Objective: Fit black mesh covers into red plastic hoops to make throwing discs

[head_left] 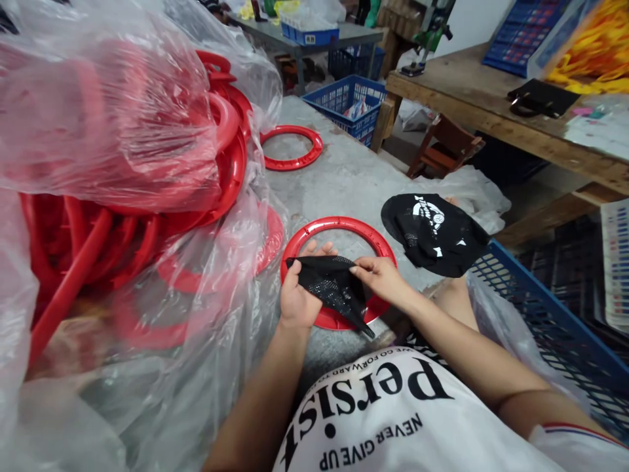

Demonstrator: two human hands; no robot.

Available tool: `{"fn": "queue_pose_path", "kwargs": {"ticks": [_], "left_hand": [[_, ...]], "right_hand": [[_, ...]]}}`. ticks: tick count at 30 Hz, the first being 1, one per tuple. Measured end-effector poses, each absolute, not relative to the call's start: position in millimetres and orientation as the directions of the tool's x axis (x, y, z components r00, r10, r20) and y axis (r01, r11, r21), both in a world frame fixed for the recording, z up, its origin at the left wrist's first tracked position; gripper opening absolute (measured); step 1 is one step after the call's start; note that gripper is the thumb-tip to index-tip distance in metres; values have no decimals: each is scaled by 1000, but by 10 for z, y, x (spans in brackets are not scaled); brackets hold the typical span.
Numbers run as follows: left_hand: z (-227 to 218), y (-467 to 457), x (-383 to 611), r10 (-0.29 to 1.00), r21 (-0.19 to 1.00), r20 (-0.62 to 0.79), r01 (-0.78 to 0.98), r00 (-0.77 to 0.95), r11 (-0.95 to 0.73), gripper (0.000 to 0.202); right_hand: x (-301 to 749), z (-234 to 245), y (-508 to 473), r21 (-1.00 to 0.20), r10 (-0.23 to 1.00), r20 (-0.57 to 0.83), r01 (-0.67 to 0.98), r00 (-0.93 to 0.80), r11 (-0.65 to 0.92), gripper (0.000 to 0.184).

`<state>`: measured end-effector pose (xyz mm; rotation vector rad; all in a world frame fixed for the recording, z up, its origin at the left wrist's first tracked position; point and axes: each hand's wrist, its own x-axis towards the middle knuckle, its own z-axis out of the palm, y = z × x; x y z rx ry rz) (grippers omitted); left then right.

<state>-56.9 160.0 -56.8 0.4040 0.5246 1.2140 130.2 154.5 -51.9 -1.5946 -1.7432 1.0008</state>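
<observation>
A black mesh cloth [334, 278] is stretched between my two hands, its lower corner hanging down in a point. My left hand [302, 288] grips the cloth's left end, with the thumb on top and the other fingers behind it. Thumb and fingertips of my right hand [381, 278] pinch its right edge. Below the cloth a red plastic ring [339, 224] lies flat on the grey table [344, 177]. More black cloth with white print [435, 233] rests to the right, near my leg.
On the left, clear plastic bags [162, 124] cover a heap of red rings [118, 242]. Another red ring [293, 164] lies farther back. A blue crate [555, 321] stands at my right; a blue basket [344, 98] and a wooden bench [472, 108] are beyond.
</observation>
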Motion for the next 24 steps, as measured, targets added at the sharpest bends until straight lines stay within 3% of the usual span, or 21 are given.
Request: {"fn": "queue_pose_path", "kwargs": {"ticks": [3, 7, 10, 14, 18, 21, 24], "left_hand": [[-596, 1637, -550, 968, 592, -153, -766, 197, 250, 48], [-657, 1679, -510, 966, 628, -146, -735, 212, 256, 55], [-698, 1685, -509, 936, 633, -221, -690, 274, 351, 65], [-693, 1641, -500, 930, 667, -224, -650, 291, 364, 76], [-633, 1553, -479, 891, 641, -157, -642, 427, 421, 86], [-631, 1518, -488, 818, 611, -144, -600, 557, 517, 86], [-700, 1554, -525, 846, 639, -249, -576, 472, 510, 77]], "right_hand": [[1379, -331, 1597, -837, 996, -30, 546, -84, 21, 24], [1375, -127, 1602, -803, 992, 129, 586, -2, 106, 31], [1325, -56, 1564, -701, 969, 239, 680, -61, 216, 38], [1252, -17, 1526, -647, 953, 260, 705, -156, 292, 46], [1210, 53, 1507, -793, 927, 300, 482, -224, 374, 47], [1244, 173, 1438, -915, 938, 272, 245, -213, 320, 44], [1353, 322, 1337, -973, 961, 220, 28, -170, 228, 45]]}}
